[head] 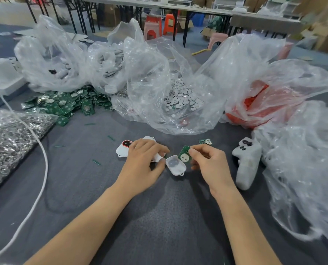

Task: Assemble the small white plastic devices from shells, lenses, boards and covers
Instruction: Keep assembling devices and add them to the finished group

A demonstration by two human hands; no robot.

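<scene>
Right hand [207,161] pinches circuit board [184,154] tilted over open shell [175,166], probably to seat it. Left hand [144,157] grips white cover [158,157], staged for closing.

Two bare forearms [94,211] with no sleeve showing — left hand [144,159] and right hand [207,163] likewise bare.

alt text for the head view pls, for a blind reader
A right hand pinches a green board at the rim of an open white shell on a grey table; the left hand grips a white piece beside it. Clear parts bags lie behind.
</scene>
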